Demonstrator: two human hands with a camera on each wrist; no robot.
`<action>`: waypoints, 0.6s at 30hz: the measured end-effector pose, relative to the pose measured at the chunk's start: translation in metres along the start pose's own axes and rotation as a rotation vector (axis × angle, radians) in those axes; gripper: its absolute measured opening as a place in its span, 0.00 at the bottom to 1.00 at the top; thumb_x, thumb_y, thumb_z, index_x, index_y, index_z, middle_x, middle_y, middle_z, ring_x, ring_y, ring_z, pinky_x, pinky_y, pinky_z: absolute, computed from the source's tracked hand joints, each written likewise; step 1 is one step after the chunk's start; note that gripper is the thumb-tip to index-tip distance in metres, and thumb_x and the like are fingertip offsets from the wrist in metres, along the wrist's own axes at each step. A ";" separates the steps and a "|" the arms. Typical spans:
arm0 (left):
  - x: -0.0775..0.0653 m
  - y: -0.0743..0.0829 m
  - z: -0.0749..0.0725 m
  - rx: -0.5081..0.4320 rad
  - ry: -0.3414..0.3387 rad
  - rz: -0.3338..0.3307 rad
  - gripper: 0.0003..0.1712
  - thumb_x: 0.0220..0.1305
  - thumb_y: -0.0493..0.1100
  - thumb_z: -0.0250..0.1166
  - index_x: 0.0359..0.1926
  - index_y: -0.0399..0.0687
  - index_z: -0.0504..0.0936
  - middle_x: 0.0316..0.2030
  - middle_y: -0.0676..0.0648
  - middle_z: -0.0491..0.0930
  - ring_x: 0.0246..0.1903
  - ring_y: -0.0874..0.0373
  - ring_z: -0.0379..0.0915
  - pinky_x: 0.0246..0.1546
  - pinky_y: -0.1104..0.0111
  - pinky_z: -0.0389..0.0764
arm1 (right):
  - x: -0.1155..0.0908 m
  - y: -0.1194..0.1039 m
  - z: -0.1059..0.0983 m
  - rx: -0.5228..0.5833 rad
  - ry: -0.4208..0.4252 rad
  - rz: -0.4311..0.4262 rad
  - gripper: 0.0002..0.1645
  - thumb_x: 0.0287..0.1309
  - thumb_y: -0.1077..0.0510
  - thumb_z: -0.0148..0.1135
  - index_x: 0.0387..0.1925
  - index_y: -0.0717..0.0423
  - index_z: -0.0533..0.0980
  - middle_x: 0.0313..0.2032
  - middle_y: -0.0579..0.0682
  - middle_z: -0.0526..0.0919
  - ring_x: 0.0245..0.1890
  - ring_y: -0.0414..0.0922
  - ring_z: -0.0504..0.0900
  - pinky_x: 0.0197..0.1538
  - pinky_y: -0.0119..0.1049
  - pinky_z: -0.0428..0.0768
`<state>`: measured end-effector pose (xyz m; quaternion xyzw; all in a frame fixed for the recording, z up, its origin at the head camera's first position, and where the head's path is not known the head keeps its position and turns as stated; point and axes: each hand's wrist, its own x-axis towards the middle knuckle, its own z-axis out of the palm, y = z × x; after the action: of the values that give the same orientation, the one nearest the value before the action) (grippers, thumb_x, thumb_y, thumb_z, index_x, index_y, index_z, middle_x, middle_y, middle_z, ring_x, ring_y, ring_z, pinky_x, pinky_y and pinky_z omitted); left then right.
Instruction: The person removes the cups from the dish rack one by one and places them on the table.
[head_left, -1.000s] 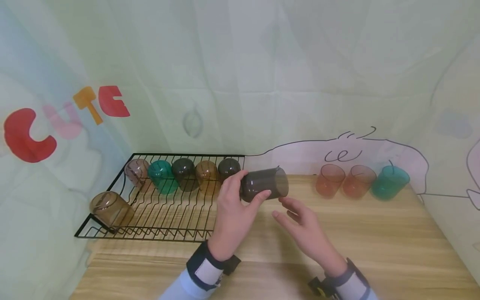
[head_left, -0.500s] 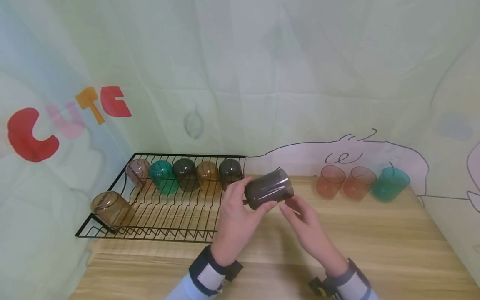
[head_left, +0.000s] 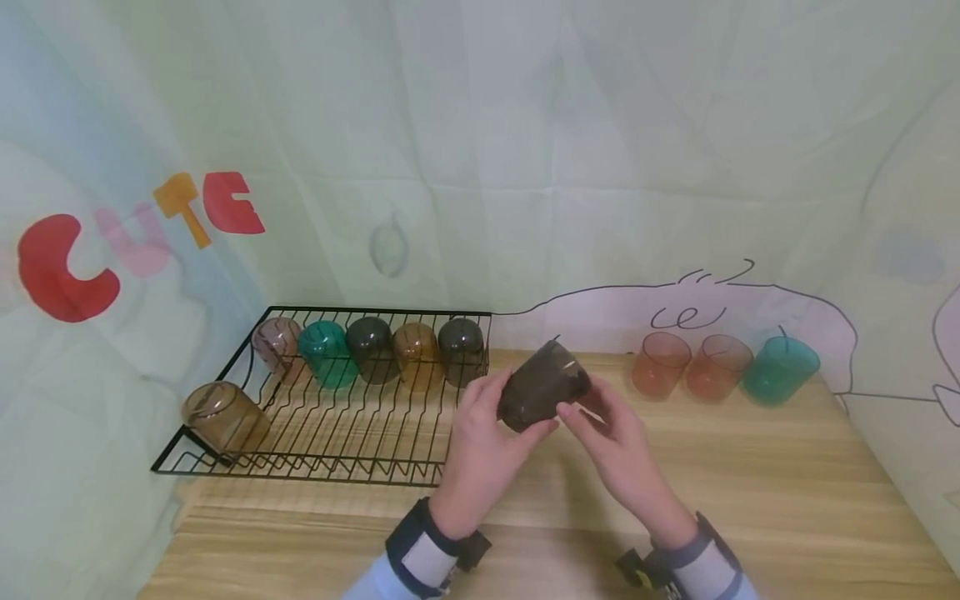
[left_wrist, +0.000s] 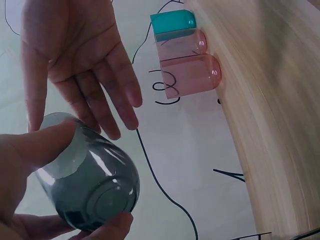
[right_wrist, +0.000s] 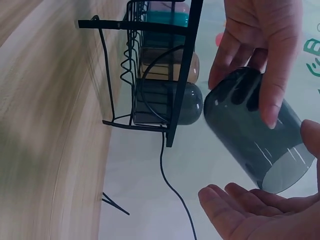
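Holding a smoky grey tumbler (head_left: 543, 387) aslant above the counter (head_left: 780, 492)

From where I stand, the person's left hand (head_left: 480, 446) has the real grip: thumb along one side, fingers curled round the other, toward the closed base. Taking that end, I'd guess, leaves the mouth free for the other hand. The right hand (head_left: 622, 450) is at the rim, its fingers loosely spread and nearly straight, seemingly there to steady more than squeeze; whether every fingertip touches, I can't tell. The tumbler is tilted, mouth toward the right hand, just right of the wire dish rack (head_left: 337, 310).

Along the back of that rack stand five more, rounded bases up: a pinkish tumbler (head_left: 277, 342), a green tumbler (head_left: 324, 346), a black tumbler (head_left: 371, 343), an amber tumbler (head_left: 415, 346) and a dark grey tumbler (head_left: 461, 340). Mouth-down over the wires, they are presumably set so that any water runs out. Well apart from them, a brown tumbler (head_left: 225, 417) leans at the rack's front left corner.

Over on the right, two red tumblers (head_left: 660, 367) and a teal tumbler (head_left: 780, 371) stand close together by the wall cloth (head_left: 480, 167), mouths up, perhaps for easy reach from above.
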<state>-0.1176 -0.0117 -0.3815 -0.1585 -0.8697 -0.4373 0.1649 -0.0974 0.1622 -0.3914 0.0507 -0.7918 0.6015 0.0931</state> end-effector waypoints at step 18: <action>-0.003 -0.003 0.009 0.024 -0.064 0.035 0.28 0.46 0.62 0.70 0.48 0.61 0.76 0.44 0.57 0.81 0.47 0.64 0.78 0.44 0.70 0.81 | -0.002 -0.030 0.007 0.063 0.059 0.022 0.42 0.45 0.57 0.73 0.62 0.56 0.64 0.58 0.55 0.73 0.54 0.54 0.77 0.49 0.38 0.82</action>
<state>-0.1177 -0.0063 -0.3899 -0.1856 -0.8769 -0.4186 0.1463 -0.0902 0.1475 -0.3655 0.0272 -0.7700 0.6282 0.1083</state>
